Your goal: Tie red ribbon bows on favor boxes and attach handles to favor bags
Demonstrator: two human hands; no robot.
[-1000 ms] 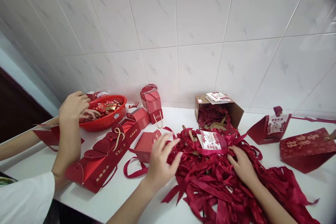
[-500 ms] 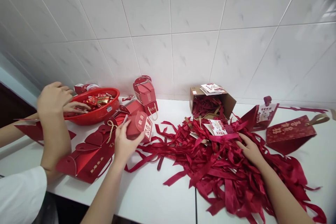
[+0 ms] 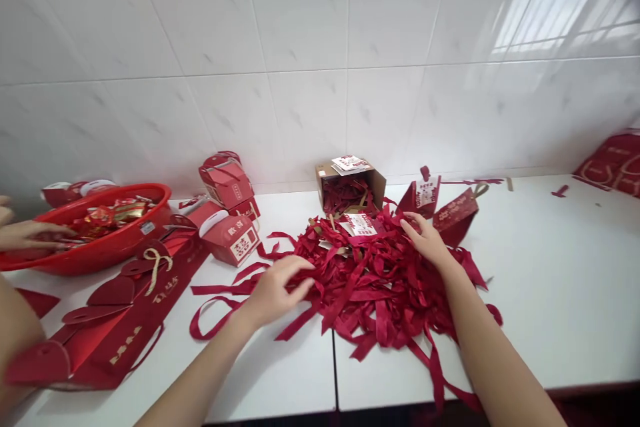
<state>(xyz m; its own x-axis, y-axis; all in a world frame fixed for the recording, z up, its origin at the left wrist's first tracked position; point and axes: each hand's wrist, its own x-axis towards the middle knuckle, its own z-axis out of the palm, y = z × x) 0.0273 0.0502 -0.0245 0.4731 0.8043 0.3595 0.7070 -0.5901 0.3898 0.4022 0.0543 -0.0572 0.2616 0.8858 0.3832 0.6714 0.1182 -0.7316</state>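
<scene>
A big heap of dark red ribbons lies on the white table. My left hand is at the heap's left edge, thumb and fingers apart, with nothing visible in it. At the back right of the heap, my right hand rests its outstretched fingers on the ribbons. A printed white card lies on top. Behind the heap, a brown cardboard box lies on its side with ribbons inside. Left of my left hand stands a small red gift box with a white printed label.
Several red gift boxes are stacked by the wall. A red plastic basin holds wrapped sweets, with another person's hand in it. Long red boxes lie in front. Red folded bags stand right of the heap; others lie far right.
My left hand has let go of the small red gift box, now standing on the table, and moved to the ribbons. My right hand stays at the heap. The view has swung right.
</scene>
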